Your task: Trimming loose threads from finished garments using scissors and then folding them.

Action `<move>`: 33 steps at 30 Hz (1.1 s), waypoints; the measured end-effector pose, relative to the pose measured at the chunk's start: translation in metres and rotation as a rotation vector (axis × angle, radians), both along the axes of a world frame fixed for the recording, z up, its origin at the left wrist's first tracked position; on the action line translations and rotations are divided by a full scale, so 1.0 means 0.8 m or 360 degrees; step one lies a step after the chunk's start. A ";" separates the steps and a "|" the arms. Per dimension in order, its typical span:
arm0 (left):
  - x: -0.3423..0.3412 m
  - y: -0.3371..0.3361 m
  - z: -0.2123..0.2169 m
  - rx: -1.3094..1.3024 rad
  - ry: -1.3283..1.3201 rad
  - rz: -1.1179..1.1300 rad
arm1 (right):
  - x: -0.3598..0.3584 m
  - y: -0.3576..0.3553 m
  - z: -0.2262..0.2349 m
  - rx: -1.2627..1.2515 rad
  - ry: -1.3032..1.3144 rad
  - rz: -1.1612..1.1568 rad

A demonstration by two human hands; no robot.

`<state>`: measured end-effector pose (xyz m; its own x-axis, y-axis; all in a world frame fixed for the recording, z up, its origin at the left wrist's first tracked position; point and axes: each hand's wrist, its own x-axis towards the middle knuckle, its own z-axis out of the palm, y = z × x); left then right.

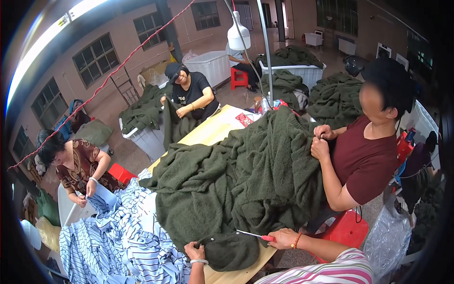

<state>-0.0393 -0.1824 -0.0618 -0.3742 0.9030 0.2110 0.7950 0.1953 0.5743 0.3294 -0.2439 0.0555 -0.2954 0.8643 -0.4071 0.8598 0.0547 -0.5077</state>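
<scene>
My left hand (195,252), with a pale bangle at the wrist, pinches the edge of a dark green knitted garment (231,253) at the table's near edge. In my right hand (284,238), with a beaded bracelet, is a slim tool (253,234) with a red handle and a thin, light metal shaft. I cannot make out its exact kind. The shaft points left across the garment, its tip close to a small shiny button-like dot (237,232). More green knitwear (269,165) lies heaped just beyond both hands.
Blue-white striped shirts (137,232) pile up at the left, where a person (80,170) handles blue cloth. A person in maroon (369,146) stands at the right, hands on the green heap. Another person (191,94) sits across the yellow table (201,135). A lamp (239,35) hangs above.
</scene>
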 end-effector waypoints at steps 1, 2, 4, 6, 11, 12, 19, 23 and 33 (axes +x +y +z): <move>-0.001 -0.004 0.000 -0.0256 -0.0294 -0.0007 | 0.001 -0.004 0.000 0.0008 0.0004 0.0016; -0.003 -0.005 0.000 -0.0156 -0.0431 -0.0090 | 0.003 -0.005 0.002 0.0006 0.0013 -0.0035; -0.011 -0.003 0.006 0.0028 -0.0679 -0.0227 | 0.006 -0.006 -0.001 0.0027 0.0000 -0.0055; -0.007 0.001 0.064 0.0238 -0.0993 -0.0350 | 0.014 0.000 -0.011 0.0063 0.0015 -0.0037; -0.027 -0.045 0.236 0.0462 -0.1262 -0.0599 | -0.009 0.012 -0.001 0.0091 -0.0010 -0.0003; -0.036 -0.065 0.256 0.0551 -0.1459 -0.0550 | -0.014 0.015 -0.007 0.0087 -0.0030 0.0049; -0.015 -0.151 0.370 0.1286 -0.1336 -0.0550 | -0.102 0.055 -0.005 0.0008 0.0038 0.0557; -0.031 -0.152 0.405 0.1653 -0.1586 -0.1267 | -0.187 0.070 0.049 0.0125 0.0327 0.0946; -0.042 -0.040 0.459 0.2285 -0.2272 -0.3718 | -0.186 0.133 0.095 0.0793 0.1328 0.0286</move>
